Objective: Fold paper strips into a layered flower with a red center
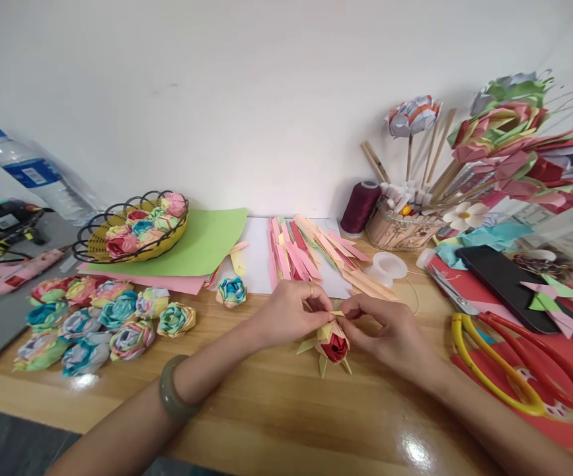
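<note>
A paper flower (334,346) with a red centre and pale yellow outer strips is between my two hands, just above the wooden table. Fingers and thumb of my left hand (296,311) pinch its upper left side. From the right, my right hand (388,330) pinches the same flower near its top edge. Several pale strip ends stick out around its lower side. Behind my hands lie folded paper strips (293,251) in pink, red, green and peach on white paper. A small blue and yellow paper flower (231,291) rests left of my left hand.
Several finished paper flowers (102,324) cover the table's left side, below a yellow basket (162,246) of more flowers. At right are scissors (499,370), a black phone (507,287), purple thread (360,206) and a basket of sticks (402,228). A water bottle (36,175) leans at far left.
</note>
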`<act>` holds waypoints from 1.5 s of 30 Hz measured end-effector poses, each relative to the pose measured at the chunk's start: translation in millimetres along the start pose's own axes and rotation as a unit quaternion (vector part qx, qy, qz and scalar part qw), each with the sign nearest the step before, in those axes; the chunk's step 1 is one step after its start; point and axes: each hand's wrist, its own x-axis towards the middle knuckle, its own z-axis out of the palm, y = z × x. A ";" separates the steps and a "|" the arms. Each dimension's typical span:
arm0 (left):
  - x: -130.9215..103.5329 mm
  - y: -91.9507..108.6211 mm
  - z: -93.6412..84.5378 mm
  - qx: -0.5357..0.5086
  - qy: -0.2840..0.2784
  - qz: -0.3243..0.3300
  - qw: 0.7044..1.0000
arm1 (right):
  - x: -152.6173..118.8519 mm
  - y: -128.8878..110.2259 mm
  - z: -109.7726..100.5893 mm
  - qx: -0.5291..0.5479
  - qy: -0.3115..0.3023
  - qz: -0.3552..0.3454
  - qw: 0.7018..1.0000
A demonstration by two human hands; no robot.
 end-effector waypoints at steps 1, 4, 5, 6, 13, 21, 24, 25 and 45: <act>-0.6 -0.2 0.3 0.023 0.000 0.020 1.000 | -0.5 1.1 0.6 -0.021 0.001 -0.007 1.000; -2.5 1.3 0.8 0.088 -0.002 0.076 0.993 | -2.5 2.8 1.6 -0.090 0.000 -0.040 0.995; -2.9 2.4 0.6 0.094 -0.005 0.083 0.992 | -3.2 2.8 1.3 -0.115 0.001 -0.059 0.992; -3.1 3.6 0.1 0.086 -0.009 0.082 0.993 | -3.9 2.7 0.7 -0.140 0.007 -0.080 0.987; 2.1 12.2 -6.1 -0.189 0.015 0.002 0.982 | -6.1 6.2 -9.3 -0.219 0.108 -0.188 0.951; 2.6 12.6 5.3 -0.244 -0.011 -0.026 0.969 | -5.5 7.3 -12.0 -0.241 0.151 -0.250 0.925; 2.2 8.3 8.9 -0.231 0.018 0.005 0.973 | -2.9 7.0 -10.5 -0.240 0.187 -0.208 0.930; 1.7 7.2 10.0 -0.221 0.028 0.012 0.975 | -2.0 6.9 -9.9 -0.240 0.198 -0.189 0.931; -2.5 -3.1 17.3 0.015 0.179 0.189 0.965 | 6.2 -8.7 -7.4 0.176 0.060 0.162 0.969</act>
